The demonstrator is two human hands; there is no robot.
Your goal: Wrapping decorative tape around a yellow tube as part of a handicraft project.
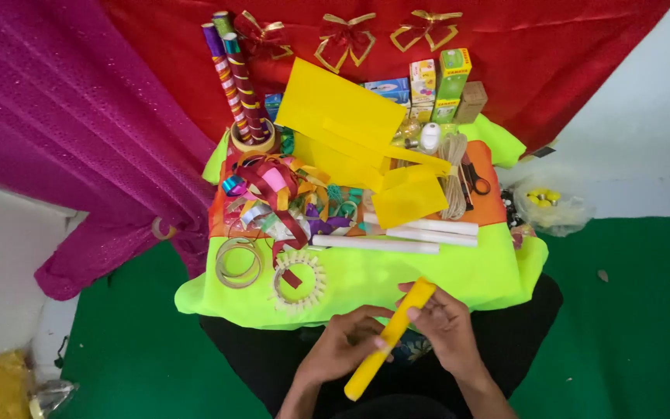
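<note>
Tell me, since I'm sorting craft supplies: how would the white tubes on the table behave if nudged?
The white tubes look round and smooth, so they would probably roll. They lie on a neon-green cloth, which may slow them. They seem thin and paper-like, likely light.

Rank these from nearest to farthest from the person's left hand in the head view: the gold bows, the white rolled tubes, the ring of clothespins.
1. ring of clothespins, just beyond the left hand
2. white rolled tubes, mid-table
3. gold bows, far edge on red cloth
</note>
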